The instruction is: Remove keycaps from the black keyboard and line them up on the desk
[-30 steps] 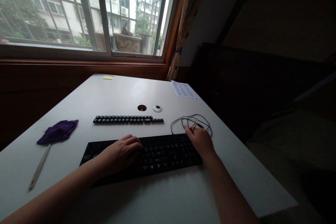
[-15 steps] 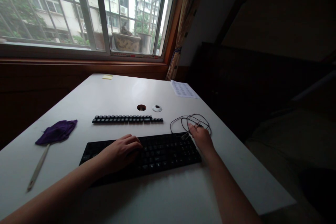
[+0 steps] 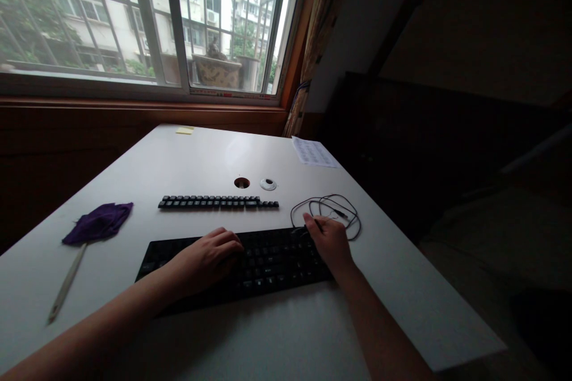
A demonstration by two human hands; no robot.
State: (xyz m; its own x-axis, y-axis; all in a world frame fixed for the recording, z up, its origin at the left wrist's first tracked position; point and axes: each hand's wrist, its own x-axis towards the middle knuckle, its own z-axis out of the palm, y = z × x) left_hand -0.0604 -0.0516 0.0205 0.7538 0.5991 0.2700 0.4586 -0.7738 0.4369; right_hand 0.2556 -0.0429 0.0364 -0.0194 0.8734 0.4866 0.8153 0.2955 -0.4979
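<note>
A black keyboard point(image 3: 277, 262) lies slightly askew near the front of the white desk. My left hand point(image 3: 218, 253) rests on its left half, palm down, with loosely curved fingers; the fingertips are partly hidden. Over the keyboard's upper right corner, my right hand point(image 3: 328, 241) is closed in a pinch on a tool with thin wire ends, seemingly a wire keycap puller point(image 3: 333, 215). Most of that tool is hidden by the hand. Behind the keyboard, several loose black keycaps point(image 3: 214, 203) stand lined up in two rows.
The keyboard's black cable point(image 3: 357, 214) lies coiled beyond my right hand. A purple cloth point(image 3: 99, 223) with a pale handle point(image 3: 67, 286) is at left. Farther back are a cable hole point(image 3: 242, 183), its round cover point(image 3: 268, 184), a printed sheet point(image 3: 315, 152) and a yellow note point(image 3: 185, 130).
My right hand has moved left and a little nearer, from the cable's side onto the keyboard's upper right corner, wire tool still in its fingers. My left hand stays put.
</note>
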